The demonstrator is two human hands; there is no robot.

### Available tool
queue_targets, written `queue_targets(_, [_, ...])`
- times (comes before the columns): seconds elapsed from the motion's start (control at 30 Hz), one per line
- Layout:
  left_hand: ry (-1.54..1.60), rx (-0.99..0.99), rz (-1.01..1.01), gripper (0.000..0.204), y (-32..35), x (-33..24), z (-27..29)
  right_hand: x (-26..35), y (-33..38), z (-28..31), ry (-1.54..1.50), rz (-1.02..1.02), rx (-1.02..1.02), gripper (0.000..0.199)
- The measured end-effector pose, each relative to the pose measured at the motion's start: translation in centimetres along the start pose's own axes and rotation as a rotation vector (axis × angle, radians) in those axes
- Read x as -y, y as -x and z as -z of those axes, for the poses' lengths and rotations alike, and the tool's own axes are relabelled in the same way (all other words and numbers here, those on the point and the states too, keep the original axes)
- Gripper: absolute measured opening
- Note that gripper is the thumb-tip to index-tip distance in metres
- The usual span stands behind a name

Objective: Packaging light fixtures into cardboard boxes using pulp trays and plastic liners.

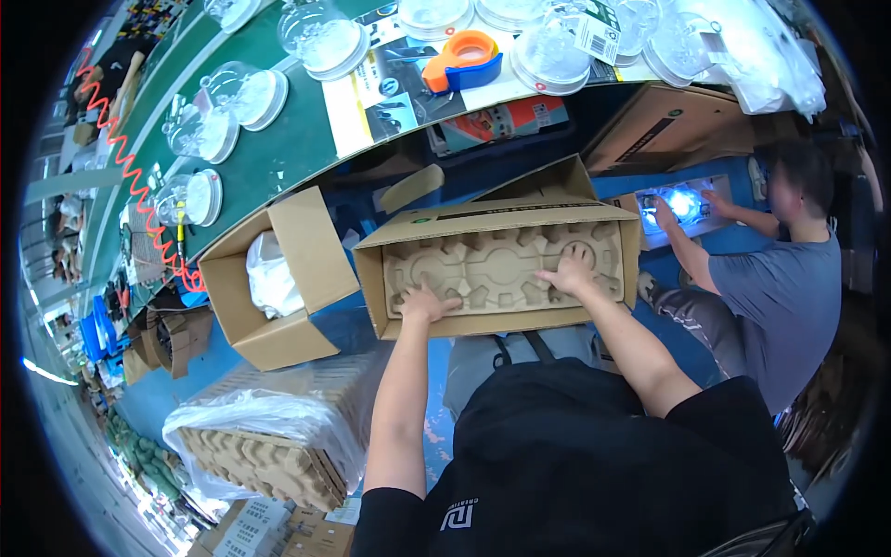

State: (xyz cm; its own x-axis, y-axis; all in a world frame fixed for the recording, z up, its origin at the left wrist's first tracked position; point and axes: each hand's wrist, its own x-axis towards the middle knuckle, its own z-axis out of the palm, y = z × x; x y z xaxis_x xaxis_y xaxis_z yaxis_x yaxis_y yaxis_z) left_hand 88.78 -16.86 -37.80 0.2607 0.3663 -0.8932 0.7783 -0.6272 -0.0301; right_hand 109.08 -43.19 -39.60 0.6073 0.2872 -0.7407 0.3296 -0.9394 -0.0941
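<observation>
In front of me stands an open cardboard box (506, 219) with a brown molded pulp tray (501, 260) lying inside it. My left hand (427, 302) rests on the tray's left part, its fingers spread. On the tray's right part lies my right hand (571, 271), also with fingers apart. Both hands press flat against the tray and hold nothing. What lies beneath the tray is hidden.
Left of the box is another open carton (320, 246) with a white plastic bag (272, 278). Stacked pulp trays (260, 464) in plastic wrap stand lower left. Clear domes (325, 46) and a tape dispenser (462, 63) sit on the green bench (269, 158). A co-worker (780, 278) crouches at right.
</observation>
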Motion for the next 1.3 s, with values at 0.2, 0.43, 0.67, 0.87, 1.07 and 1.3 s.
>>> queue_targets(0.2, [0.157,-0.051,0.012,0.124,-6.3,3.5,-4.0,4.5,-2.8,-1.7,0.029,0.048,0.011,0.121])
queue_targets(0.43, [0.12,0.018,0.076,0.133,-10.8,2.0,-2.6,6.5,-8.3,-2.4,-0.027,-0.032,0.045,0.111])
queue_targets(0.67, [0.168,0.055,0.061,0.135,-14.0,2.0,-4.4,4.7,-13.2,-8.1,-0.054,0.0,0.189,0.111])
queue_targets(0.87, [0.214,-0.057,0.051,0.137,-18.4,0.4,-4.8,3.9,-19.2,-10.5,0.142,-0.063,0.245,0.111])
queue_targets(1.07, [0.253,0.017,0.048,0.126,-21.9,2.6,-5.8,5.8,-20.3,-9.6,-0.033,0.001,0.323,0.108])
queue_targets(1.3, [0.167,-0.038,0.003,0.111,-23.9,-0.4,-4.8,1.5,-24.4,-10.4,-0.049,-0.024,0.353,0.098])
